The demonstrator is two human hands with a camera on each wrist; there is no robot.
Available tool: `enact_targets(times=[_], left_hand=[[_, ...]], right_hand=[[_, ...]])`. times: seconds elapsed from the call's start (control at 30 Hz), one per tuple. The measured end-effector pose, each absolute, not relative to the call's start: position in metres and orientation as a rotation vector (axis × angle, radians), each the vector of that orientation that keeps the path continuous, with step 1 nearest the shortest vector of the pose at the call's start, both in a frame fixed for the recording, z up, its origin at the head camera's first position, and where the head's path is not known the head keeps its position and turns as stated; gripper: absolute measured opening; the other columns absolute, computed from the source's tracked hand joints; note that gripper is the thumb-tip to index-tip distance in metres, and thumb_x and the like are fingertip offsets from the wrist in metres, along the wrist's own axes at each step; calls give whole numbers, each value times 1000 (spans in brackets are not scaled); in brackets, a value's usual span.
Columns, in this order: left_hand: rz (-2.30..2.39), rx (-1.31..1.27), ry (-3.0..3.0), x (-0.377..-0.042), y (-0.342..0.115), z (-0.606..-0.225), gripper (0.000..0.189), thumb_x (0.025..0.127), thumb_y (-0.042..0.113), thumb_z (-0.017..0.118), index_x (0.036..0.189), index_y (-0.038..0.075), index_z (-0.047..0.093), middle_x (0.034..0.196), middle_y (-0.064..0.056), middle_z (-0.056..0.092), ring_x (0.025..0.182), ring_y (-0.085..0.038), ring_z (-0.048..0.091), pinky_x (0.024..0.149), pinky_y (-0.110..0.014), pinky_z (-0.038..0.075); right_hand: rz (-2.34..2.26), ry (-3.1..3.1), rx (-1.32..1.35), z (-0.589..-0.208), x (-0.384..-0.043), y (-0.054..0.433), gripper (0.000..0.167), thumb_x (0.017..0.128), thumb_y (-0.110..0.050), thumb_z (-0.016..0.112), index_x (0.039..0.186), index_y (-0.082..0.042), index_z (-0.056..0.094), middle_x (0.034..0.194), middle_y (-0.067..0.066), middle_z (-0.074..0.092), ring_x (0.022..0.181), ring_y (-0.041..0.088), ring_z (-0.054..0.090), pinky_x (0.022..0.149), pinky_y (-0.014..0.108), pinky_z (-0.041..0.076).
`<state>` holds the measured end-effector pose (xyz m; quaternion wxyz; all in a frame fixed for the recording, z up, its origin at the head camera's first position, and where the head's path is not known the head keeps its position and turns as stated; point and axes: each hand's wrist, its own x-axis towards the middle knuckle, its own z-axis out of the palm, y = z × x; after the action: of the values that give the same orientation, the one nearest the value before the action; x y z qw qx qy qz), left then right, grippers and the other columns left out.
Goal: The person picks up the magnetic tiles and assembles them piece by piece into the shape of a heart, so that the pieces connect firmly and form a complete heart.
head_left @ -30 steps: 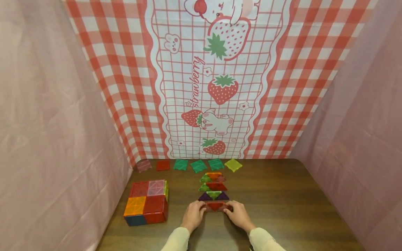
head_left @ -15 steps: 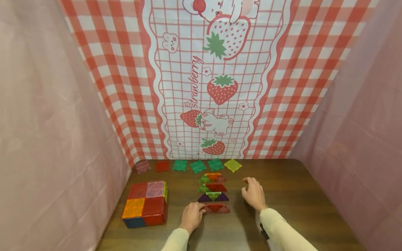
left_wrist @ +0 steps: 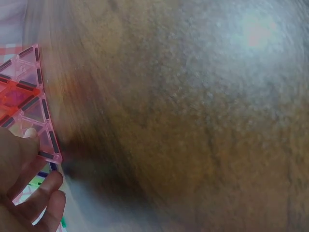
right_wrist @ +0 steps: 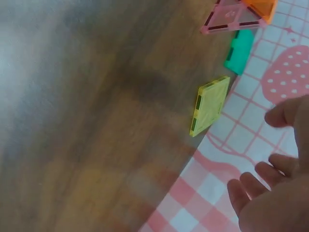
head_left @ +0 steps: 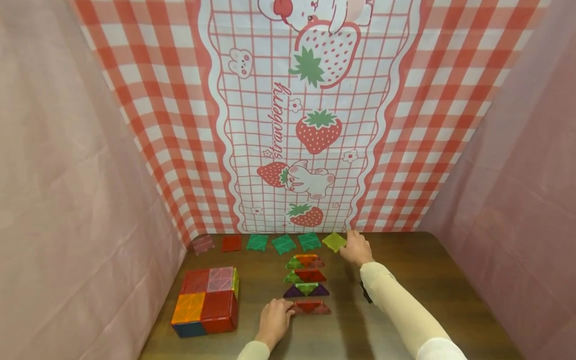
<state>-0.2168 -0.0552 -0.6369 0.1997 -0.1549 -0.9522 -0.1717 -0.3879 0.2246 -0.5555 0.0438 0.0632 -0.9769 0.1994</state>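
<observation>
My left hand (head_left: 274,320) pinches the left end of the nearest strip of triangular magnetic tiles (head_left: 310,307), pink with a red middle triangle. In the left wrist view the thumb lies on an end pink triangle (left_wrist: 34,111). Behind that strip stand a purple and green strip (head_left: 307,289), a green and red strip (head_left: 305,275) and a green, orange and pink strip (head_left: 306,261). Far back, my right hand (head_left: 357,248) is beside the yellow square tile (head_left: 334,242). The right wrist view shows its fingers apart from the yellow tile (right_wrist: 210,105), holding nothing.
At the left sits a block of square tiles (head_left: 207,300), red, pink, orange and blue. Along the back edge lie a pink tile (head_left: 204,244), a red tile (head_left: 231,243) and several green tiles (head_left: 283,244). A patterned cloth (head_left: 315,150) hangs behind the table.
My right hand has let go of the nearest strip's right end and moved away to the back, beside the yellow tile. The left hand stays at the strip's left end.
</observation>
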Motion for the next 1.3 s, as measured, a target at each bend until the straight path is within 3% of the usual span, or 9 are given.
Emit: enact_targets(times=[0.3,0.6,0.73,0.83,0.97,1.07,1.3], left_hand=[[-472,-456,-2639,-209,-52,-640,14,80,24,81,93,18,79,86,5,75,74,-18,65,63,-30,51],[-463,-492,-2673,-208,-43,-640,14,81,27,80,92,19,79,89,6,75,76,-16,66,65,-30,50],[-451,-491,-2680,-208,-42,-639,13,81,28,80,91,19,79,86,6,75,74,-16,64,63,-29,49],[-454,-486,-2680,-208,-44,-639,13,81,28,80,91,19,79,85,6,74,73,-16,63,63,-29,49],[-438,-470,-2665,-212,-47,-639,10,80,27,80,88,20,78,82,7,73,71,-16,63,62,-29,49],[-442,-473,-2656,-216,-50,-639,10,80,26,81,87,20,78,82,6,73,71,-16,63,62,-29,49],[-493,-462,-2689,-224,-56,-638,12,80,24,80,90,17,79,84,4,74,72,-18,65,64,-31,52]], right_hand=[[530,-3237,198,-572,-396,205,68,96,-24,61,148,11,37,149,34,42,135,54,41,109,67,34],[587,-3385,145,-592,-384,210,68,93,-18,54,152,8,33,158,32,32,147,53,24,115,71,22],[629,-3373,142,-599,-384,214,68,91,-18,50,152,8,34,158,32,32,146,54,25,113,72,22],[538,-3311,165,-604,-383,216,62,89,-20,54,143,8,47,147,33,44,136,56,38,108,71,30],[371,-3159,176,-612,-380,220,42,85,-22,60,113,9,65,121,33,56,113,52,53,95,65,41],[372,-3046,196,-621,-377,226,33,87,-20,64,102,9,65,113,32,58,105,50,57,90,63,46],[395,-2945,276,-640,-369,241,29,90,-24,73,97,1,59,91,18,64,88,41,66,77,59,51]])
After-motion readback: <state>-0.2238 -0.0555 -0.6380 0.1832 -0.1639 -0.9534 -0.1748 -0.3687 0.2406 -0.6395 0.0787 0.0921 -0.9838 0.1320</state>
